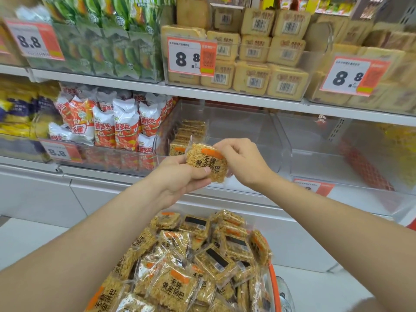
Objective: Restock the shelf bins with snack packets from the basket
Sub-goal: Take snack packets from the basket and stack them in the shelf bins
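Head view: left hand (180, 179) and right hand (244, 162) both grip one snack packet (208, 164); the basket (276, 289), buried under heaped packets (177, 287), is cut off below.

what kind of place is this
Most likely a shop's snack aisle: white shelves carry clear bins of snacks, orange price tags read 8.8, and the left hand and right hand hold a rice-crisp packet over a basket heaped with more.

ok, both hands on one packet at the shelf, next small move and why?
Probably carry the packet forward into the clear bin and set it beside the matching packets at its left. The left hand and right hand hold it just in front of that bin, which is mostly bare.
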Action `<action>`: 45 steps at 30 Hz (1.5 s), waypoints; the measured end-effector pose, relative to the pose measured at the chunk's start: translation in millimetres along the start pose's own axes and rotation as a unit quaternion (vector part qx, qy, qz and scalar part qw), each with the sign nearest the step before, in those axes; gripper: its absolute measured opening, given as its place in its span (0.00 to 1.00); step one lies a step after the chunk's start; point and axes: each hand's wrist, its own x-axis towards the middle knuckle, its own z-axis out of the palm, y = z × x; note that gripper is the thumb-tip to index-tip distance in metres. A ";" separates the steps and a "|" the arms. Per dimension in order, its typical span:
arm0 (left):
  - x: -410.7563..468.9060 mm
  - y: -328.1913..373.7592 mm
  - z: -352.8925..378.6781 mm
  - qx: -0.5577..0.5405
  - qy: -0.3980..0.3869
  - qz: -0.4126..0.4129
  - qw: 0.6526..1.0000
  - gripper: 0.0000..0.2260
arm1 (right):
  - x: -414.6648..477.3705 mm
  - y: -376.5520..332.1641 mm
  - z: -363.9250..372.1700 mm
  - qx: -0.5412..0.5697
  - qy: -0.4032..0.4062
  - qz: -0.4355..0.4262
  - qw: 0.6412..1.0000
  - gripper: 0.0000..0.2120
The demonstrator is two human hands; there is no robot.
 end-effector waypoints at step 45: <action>20.7 18.8 -62.4 0.629 0.205 0.181 0.728 0.04 | 78.0 -19.1 68.2 -0.381 0.021 -0.055 0.923 0.08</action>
